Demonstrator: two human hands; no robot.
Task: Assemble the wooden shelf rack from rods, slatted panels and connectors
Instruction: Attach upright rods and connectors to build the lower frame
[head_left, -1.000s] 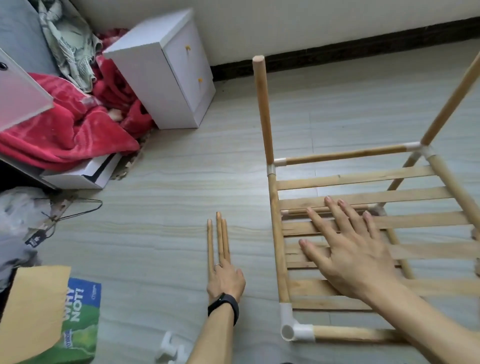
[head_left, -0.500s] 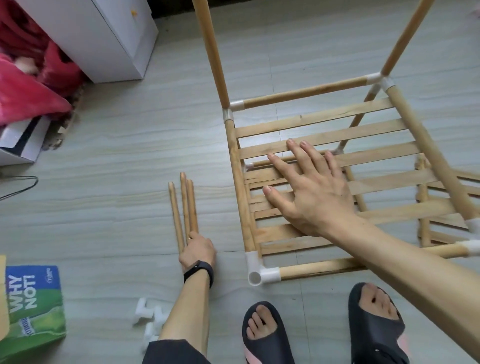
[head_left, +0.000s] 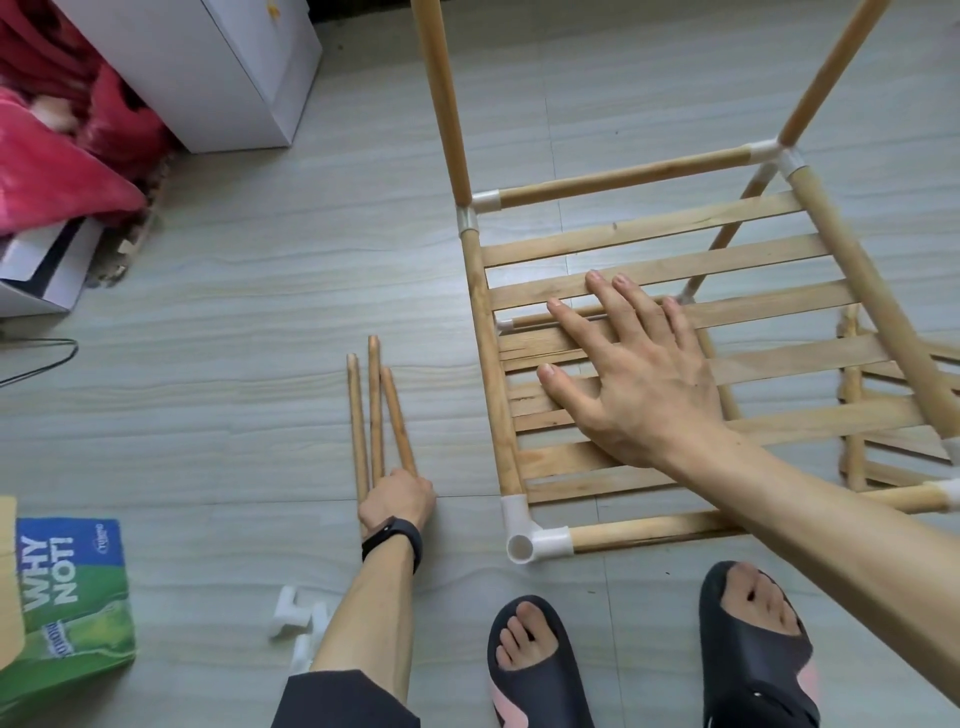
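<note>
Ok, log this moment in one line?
left hand: holds rods on floor | right hand: flat on slatted panel | near corner connector: socket empty

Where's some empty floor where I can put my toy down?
Bare floor lies between the white cabinet, the three loose rods and the left rail of the rack frame. It's crowded near the green box, white connectors and slippered feet.
</note>
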